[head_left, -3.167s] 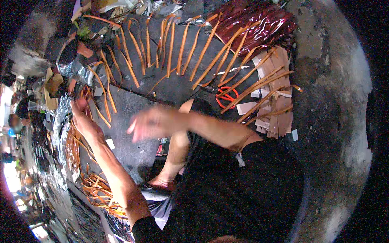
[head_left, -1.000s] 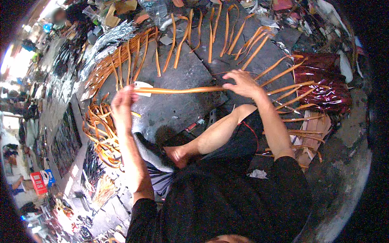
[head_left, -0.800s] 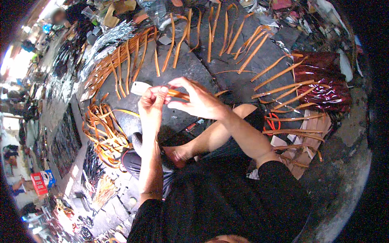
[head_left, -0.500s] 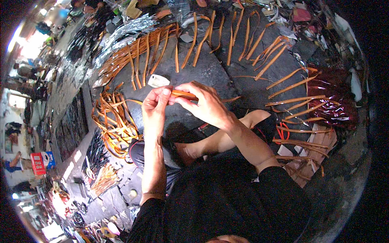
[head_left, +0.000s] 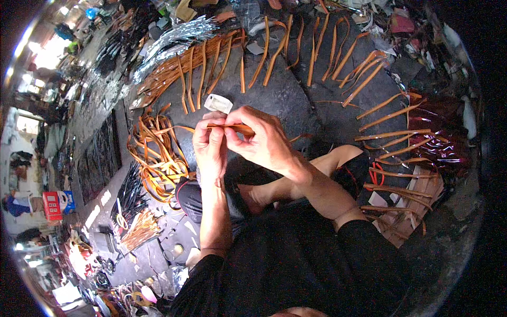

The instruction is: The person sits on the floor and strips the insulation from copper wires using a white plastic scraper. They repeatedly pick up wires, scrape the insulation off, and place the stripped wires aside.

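A narrow orange-brown strap (head_left: 242, 129), apparently leather or a leather-like strip, is stretched between my two hands over the middle of the floor. My left hand (head_left: 212, 148) pinches its left end between thumb and fingers. Close against it, my right hand (head_left: 264, 138) is closed on the same strap, thumb and fingertips almost touching the left ones. Just beyond the left fingertips lies a small white dish (head_left: 218, 103). To the left is a tangled heap of long orange straps (head_left: 158, 153), one of which runs toward my left hand.
Several cut brown strips (head_left: 274, 55) fan out across the dark floor (head_left: 290, 100) beyond and to the right. A dark red glossy sheet (head_left: 435, 129) lies far right, near a wooden board (head_left: 412, 211). Silvery strips (head_left: 174, 39) and mixed scraps surround the far side.
My left fingers have shifted along the strap, closer to the right hand, and more strap now trails left toward the heap. The whole view has shifted slightly.
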`<control>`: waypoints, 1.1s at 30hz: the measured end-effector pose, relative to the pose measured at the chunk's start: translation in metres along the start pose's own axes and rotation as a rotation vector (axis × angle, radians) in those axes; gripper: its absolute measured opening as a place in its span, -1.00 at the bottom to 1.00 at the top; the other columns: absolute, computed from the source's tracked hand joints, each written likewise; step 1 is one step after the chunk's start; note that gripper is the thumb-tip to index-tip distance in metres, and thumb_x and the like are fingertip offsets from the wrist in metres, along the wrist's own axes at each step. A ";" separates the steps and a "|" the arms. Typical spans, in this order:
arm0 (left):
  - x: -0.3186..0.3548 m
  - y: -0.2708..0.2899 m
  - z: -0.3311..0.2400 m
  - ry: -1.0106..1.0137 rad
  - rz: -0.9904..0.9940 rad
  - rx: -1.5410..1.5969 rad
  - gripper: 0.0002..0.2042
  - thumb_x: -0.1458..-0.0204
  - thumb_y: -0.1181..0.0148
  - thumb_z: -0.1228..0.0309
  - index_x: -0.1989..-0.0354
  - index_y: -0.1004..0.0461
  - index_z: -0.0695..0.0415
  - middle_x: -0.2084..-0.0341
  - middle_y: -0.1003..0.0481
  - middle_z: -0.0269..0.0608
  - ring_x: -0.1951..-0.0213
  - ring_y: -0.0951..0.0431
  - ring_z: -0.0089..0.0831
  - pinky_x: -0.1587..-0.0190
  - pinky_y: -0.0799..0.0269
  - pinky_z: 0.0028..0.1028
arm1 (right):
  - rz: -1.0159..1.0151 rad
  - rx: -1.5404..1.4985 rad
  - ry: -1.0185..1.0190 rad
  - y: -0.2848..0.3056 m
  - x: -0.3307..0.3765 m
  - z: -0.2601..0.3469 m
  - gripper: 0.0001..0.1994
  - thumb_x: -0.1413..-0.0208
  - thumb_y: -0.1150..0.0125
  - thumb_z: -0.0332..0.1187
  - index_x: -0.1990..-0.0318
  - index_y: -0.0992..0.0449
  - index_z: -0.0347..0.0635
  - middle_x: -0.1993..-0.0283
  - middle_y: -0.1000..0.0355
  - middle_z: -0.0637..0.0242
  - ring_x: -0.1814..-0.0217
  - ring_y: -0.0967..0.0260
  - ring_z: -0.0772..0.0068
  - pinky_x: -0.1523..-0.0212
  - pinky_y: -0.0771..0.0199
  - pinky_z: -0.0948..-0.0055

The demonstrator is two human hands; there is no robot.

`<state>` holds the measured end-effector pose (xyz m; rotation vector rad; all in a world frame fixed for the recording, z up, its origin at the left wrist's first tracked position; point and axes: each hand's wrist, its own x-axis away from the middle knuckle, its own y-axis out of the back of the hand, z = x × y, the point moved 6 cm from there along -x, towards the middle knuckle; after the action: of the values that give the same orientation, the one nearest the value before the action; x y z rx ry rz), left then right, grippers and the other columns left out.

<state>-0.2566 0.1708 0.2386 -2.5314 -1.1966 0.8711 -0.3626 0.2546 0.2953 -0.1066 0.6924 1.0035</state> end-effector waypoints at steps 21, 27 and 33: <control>0.006 0.014 -0.006 0.024 -0.320 0.208 -0.84 -0.23 -0.03 0.32 0.13 -0.40 0.11 0.28 -0.52 -0.19 0.24 -0.58 -0.34 0.24 -0.55 -0.49 | 0.019 0.082 0.114 0.001 0.008 -0.005 -0.79 0.08 -0.31 -0.53 0.28 -0.43 -0.22 0.33 -0.48 0.20 0.29 -0.54 0.18 0.31 -0.55 0.37; 0.005 0.028 -0.014 0.001 -0.428 0.190 -0.84 -0.23 -0.04 0.32 0.13 -0.41 0.10 0.28 -0.52 -0.21 0.24 -0.58 -0.38 0.25 -0.57 -0.53 | 0.028 0.083 0.084 0.006 0.013 -0.008 -0.79 0.10 -0.32 -0.54 0.30 -0.42 -0.20 0.35 -0.48 0.22 0.32 -0.55 0.21 0.33 -0.55 0.38; 0.002 0.050 -0.021 -0.008 -0.407 0.149 -0.81 -0.18 -0.12 0.29 0.11 -0.42 0.07 0.21 -0.48 -0.29 0.13 -0.48 -0.44 0.09 -0.44 -0.52 | 0.064 0.125 0.077 0.012 0.019 -0.015 -0.79 0.09 -0.33 -0.53 0.30 -0.41 -0.19 0.37 -0.48 0.23 0.32 -0.55 0.23 0.34 -0.55 0.37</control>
<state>-0.2118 0.1410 0.2340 -2.0644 -1.5131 0.8300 -0.3728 0.2698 0.2753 -0.0143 0.8315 1.0185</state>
